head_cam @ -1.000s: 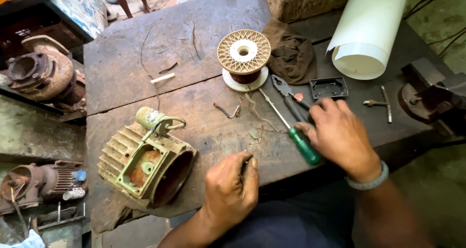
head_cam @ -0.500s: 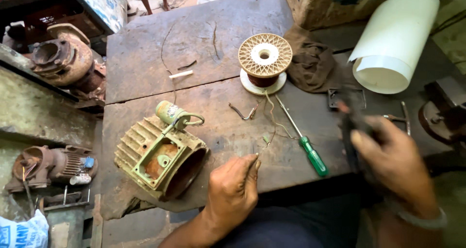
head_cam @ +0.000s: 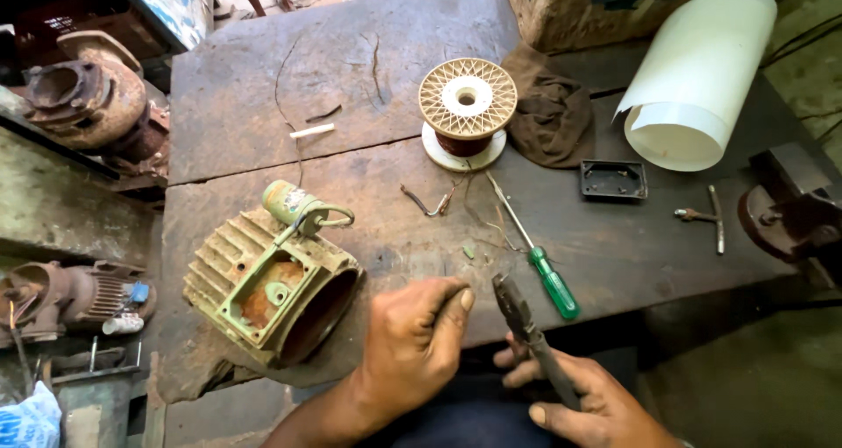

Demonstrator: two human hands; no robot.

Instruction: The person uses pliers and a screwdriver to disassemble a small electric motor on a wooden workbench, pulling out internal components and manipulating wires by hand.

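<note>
On our old wooden bench (head_cam: 351, 71), low in the frame, our right hand (head_cam: 583, 400) grips dark, long-nosed pliers (head_cam: 531, 334); our left hand (head_cam: 412, 347) is curled shut.

plastic bag (head_cam: 31, 420) | blue-white, crumpled | bottom-left corner, beside workbench (head_cam: 263, 88)

The far left part of the table (head_cam: 263, 79) is mostly bare, with only thin wire bits and a small white tube (head_cam: 312, 131) lying there. The big green motor shell (head_cam: 272, 286) blocks the near left side, and the wire spool (head_cam: 467, 113), dark rag (head_cam: 548, 114) and white paper roll (head_cam: 697, 75) crowd the back. Between the green screwdriver (head_cam: 535, 250) and the small black cover (head_cam: 613, 180) there is open wood.
</note>
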